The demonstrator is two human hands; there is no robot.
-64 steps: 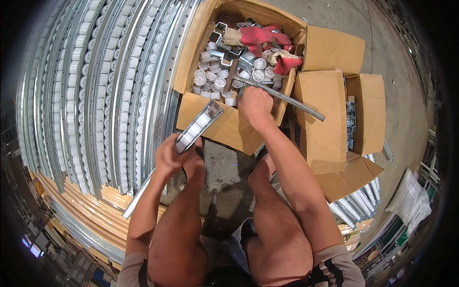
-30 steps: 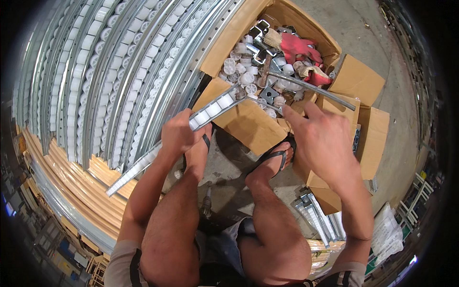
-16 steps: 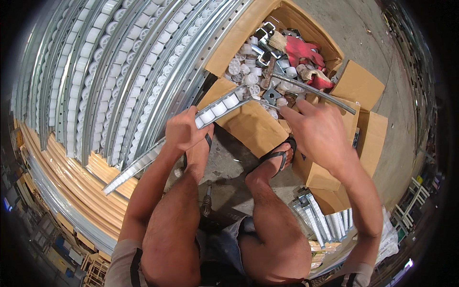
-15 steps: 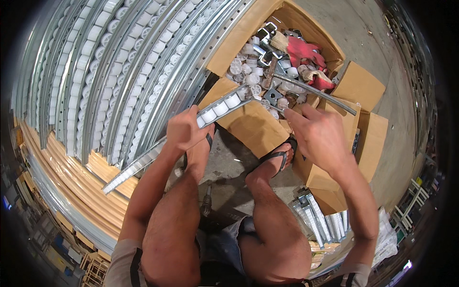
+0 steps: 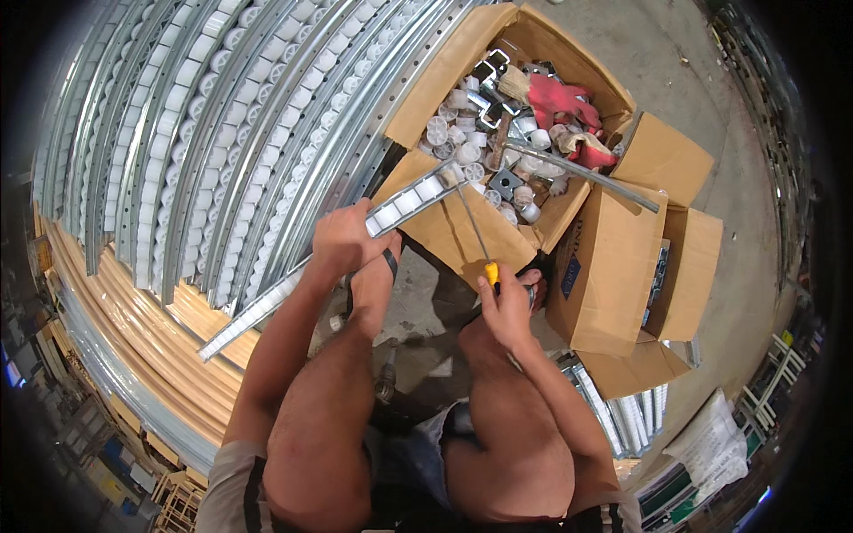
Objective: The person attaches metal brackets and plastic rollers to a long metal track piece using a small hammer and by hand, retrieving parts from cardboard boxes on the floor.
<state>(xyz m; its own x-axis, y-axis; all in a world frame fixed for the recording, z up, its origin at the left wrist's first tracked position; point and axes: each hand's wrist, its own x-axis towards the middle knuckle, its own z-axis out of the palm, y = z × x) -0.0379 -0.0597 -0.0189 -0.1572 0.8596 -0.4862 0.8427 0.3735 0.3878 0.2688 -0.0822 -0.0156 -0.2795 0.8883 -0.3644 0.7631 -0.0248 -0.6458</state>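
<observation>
My left hand (image 5: 345,238) is closed around a narrow metal roller track (image 5: 255,313) with small white wheels, which slants from lower left up to the open cardboard box. In my right hand (image 5: 506,313) is a screwdriver (image 5: 491,272) with a yellow and dark handle. Its long thin shaft points up and away, and the tip meets the track's far end beside the last wheel. That end lies over a flap (image 5: 462,233) of the box. Loose white wheels (image 5: 466,151) and metal brackets (image 5: 506,184) fill the box beyond.
A hammer (image 5: 586,173) lies across the box, near red-and-cream gloves (image 5: 562,99). Beside it stands a second open carton (image 5: 604,280). Long roller tracks (image 5: 213,133) are stacked at left over tan tubes (image 5: 133,320). Short track pieces (image 5: 622,422) lie at lower right.
My right hand has moved down and left, toward me, so the screwdriver's yellow handle and shaft now show. My left hand still holds the track in nearly the same place.
</observation>
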